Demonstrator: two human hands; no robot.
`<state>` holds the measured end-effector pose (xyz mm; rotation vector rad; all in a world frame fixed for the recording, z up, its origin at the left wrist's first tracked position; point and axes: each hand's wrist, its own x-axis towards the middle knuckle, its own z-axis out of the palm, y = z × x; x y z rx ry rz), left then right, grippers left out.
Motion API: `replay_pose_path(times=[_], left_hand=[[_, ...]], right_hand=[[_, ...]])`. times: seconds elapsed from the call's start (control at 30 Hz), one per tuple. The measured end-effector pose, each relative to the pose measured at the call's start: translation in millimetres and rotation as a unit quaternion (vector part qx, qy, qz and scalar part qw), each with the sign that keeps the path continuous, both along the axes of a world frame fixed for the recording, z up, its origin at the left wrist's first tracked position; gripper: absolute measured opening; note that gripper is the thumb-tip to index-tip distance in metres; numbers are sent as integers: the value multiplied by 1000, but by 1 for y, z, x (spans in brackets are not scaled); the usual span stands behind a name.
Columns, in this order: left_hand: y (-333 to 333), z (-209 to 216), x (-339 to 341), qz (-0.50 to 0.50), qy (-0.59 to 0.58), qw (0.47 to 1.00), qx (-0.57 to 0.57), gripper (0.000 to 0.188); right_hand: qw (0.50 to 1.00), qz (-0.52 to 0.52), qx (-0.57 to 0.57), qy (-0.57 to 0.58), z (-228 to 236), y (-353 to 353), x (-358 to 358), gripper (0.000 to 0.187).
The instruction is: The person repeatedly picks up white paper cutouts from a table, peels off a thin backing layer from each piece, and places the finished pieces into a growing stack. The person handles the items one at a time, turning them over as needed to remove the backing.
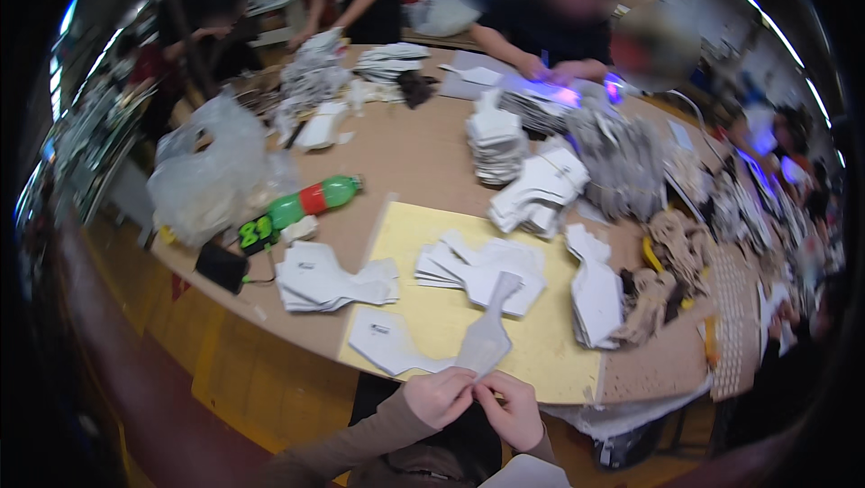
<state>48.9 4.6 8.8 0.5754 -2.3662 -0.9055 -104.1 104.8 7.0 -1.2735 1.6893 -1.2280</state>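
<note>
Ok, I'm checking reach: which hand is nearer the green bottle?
Left: the left hand is below and to the right of the bottle in the picture; the right hand is farther right.

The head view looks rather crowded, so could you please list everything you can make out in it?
Table: one, brown, centre
Yellow sheet: one, yellow, table's near middle
Grey piece: one, grey, over the sheet's near edge
Loose white piece: one, white, sheet's near-left corner
White stacks: at least five, white, on and around the sheet
Grey bundle: at least one, grey, table's right
Tan strips: several, tan, table's right
Bottle: one, green with red band, table's left
Plastic bag: at least one, whitish, table's left
Flat item: one, black, table's left edge
Other people: at least three, dark clothing, beyond the table
Left hand, right hand: two, bare, brown-sleeved, pinching the grey piece's near end
</note>
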Motion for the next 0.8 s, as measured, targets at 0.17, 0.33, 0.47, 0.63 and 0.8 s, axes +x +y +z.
replay_pose_path(times=[0.17,0.33,0.47,0.63,0.8], left_hand=[[5,-3,-1,9,-21,996,-90,16],[3,-1,-3,21,-12,990,-142,13],[-4,1,-2,13,21,990,-142,12],[-8,1,0,6,55,996,-66,11],[-10,-2,2,2,60,997,53,10]], right_hand=[[1000,-11,-11,14,0,-3,0,7],[1000,-21,-1,-9,-3,-2,0,8],[999,-28,5,-36,-6,-3,1,10],[998,-28,17,-61,-7,-4,1,11],[997,-31,26,-69,-9,-4,2,11]])
